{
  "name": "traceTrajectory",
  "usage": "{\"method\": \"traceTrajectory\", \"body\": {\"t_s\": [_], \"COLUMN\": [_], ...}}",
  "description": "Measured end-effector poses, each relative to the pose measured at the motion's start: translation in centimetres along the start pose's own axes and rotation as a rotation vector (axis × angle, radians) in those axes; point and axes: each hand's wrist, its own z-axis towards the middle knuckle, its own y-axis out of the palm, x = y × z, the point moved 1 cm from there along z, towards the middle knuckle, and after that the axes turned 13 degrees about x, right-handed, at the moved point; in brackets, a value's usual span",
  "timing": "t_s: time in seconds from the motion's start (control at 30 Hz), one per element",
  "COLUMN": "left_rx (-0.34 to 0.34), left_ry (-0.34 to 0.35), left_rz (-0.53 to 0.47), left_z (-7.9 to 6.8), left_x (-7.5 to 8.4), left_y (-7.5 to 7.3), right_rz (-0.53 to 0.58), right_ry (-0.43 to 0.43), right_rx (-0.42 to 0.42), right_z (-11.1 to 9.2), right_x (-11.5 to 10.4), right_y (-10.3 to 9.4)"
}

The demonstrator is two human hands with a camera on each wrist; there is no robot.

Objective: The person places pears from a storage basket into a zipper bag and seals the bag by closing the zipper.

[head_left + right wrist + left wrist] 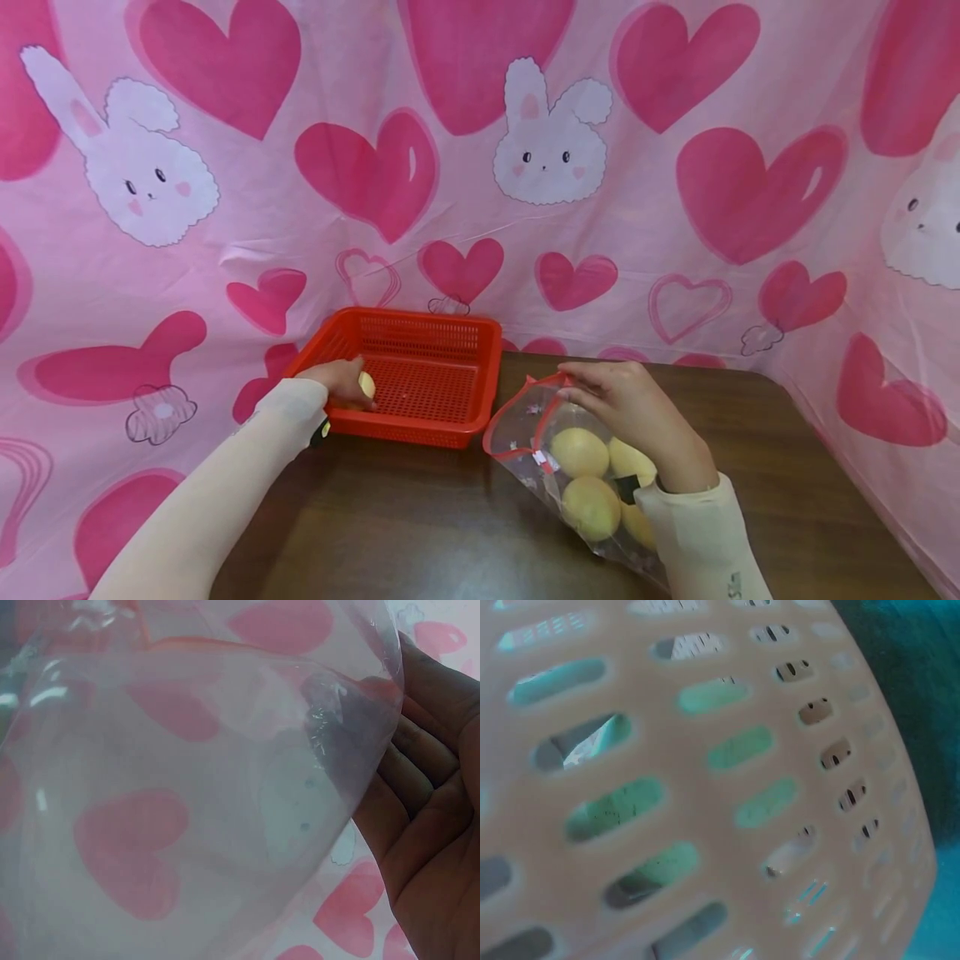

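In the head view my left hand [343,383] reaches over the near left rim of a red plastic basket [435,432] and grips a pale yellow round fruit [367,384], mostly hidden by the hand. My right hand [633,408] pinches the rim of a clear zip bag [519,467] with a red zip edge, holding its mouth apart. Several yellow round fruits [591,508] lie in the bag, partly behind the right wrist. The right wrist view shows the right fingers [412,742] at the bag's edge. Slotted basket wall [720,780] fills the left wrist view, its colours distorted.
The basket and bag are on a dark wooden table [390,517]. Behind and at both sides hangs a pink cloth [465,217] printed with hearts and rabbits. The basket's back edge stands close to the cloth.
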Motion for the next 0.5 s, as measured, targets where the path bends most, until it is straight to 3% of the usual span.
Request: {"method": "traceTrajectory", "body": {"t_s": [0.2, 0.5], "left_rx": [0.028, 0.034], "left_ry": [0.047, 0.048], "left_rz": [0.062, 0.019], "left_z": [0.57, 0.86], "left_x": [-0.07, -0.32], "left_y": [0.08, 0.28], "right_rz": [-0.005, -0.008], "right_ry": [-0.002, -0.012], "right_rx": [0.004, 0.004], "right_z": [-0.01, 0.04], "right_x": [0.04, -0.06], "right_y": [0.02, -0.01]}}
